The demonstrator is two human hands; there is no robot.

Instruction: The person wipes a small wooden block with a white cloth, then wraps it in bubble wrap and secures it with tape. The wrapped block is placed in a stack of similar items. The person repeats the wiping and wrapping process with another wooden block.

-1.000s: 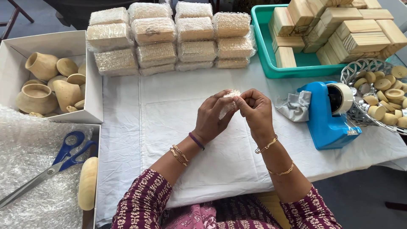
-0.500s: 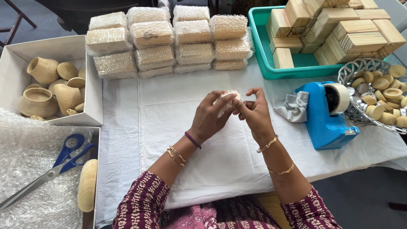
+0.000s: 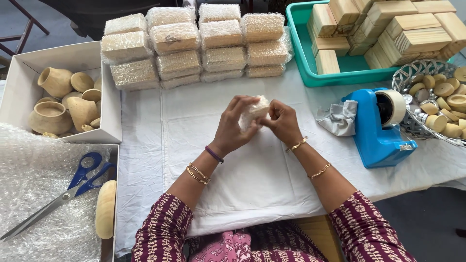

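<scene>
Below, white cloth point(image 3: 194, 121) covers table; dark floor point(image 3: 427, 218).

Premises: a small craft packing workstation. Evidence: white-covered table point(image 3: 145, 160) bearing stacked bubble-wrapped parcels point(image 3: 194, 43), a teal tray point(image 3: 303, 53) of plain wooden blocks point(image 3: 388, 24), a white box point(image 3: 24, 68) of turned wooden pots point(image 3: 53, 97), a blue tape dispenser point(image 3: 376, 128), blue-handled scissors point(image 3: 68, 187) on a bubble-wrap sheet point(image 3: 29, 165)

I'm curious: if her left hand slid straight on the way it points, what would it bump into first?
Probably her right hand, just past the small bubble-wrapped bundle that the left hand grips.
</scene>
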